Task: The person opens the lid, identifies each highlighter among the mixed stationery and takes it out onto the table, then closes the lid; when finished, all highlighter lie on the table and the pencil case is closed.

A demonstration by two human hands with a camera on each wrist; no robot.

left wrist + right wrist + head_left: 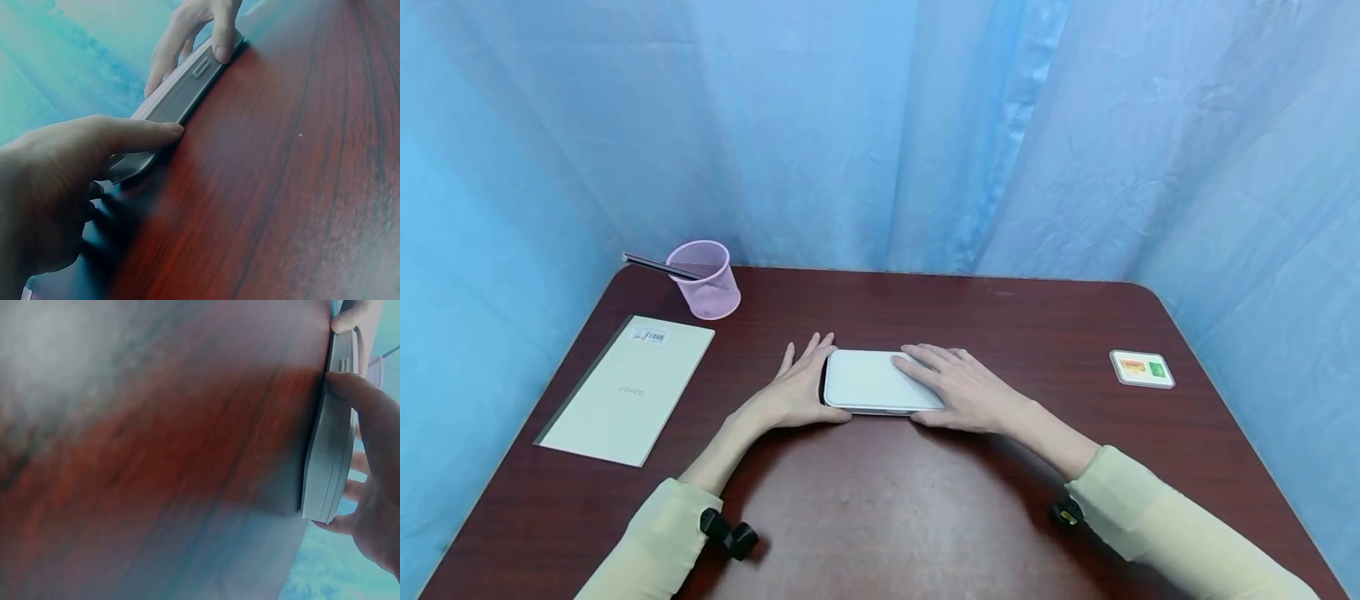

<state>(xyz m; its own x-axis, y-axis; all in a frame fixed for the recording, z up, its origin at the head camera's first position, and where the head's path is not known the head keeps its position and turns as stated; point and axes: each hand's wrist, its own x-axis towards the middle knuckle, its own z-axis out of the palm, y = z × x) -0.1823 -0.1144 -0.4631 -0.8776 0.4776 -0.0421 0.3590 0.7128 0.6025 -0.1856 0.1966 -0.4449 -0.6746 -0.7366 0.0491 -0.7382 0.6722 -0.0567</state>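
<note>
The left grip [793,396] and the right grip [966,392], both bare hands, are found grasping one white box [868,379], which lies between them on its broad side, its underside hidden. Whether the box bears fully on the worktop [887,500] cannot be established. The left grip spans the left end, thumb against the near wall; the box conceals part of its fingers in the left wrist view. The right grip lays its fingers across the lid at the right end, thumb likewise on the near wall, and covers that end of the lid from above. A small rectangular fitting [201,67] shows on the near wall between the two thumbs; its detail is indistinct. To the left of the left grip lies a pale notebook [625,392] bearing a barcode sticker [650,335]; its faint cover lettering is hard to read. Beyond the notebook, farther out than the left grip, a pink mesh cup [715,298] holds dark slender sticks [658,266], whose lower ends are obscured by its wall. Well to the right of the right grip lies a small flat case [1142,369] with orange and green patches, too small to identify. Behind each grip, a black wrist device is seen, the right one [1066,513] partly obscured by the sleeve [1172,525]. Both forearms are cut off by the frame.
</note>
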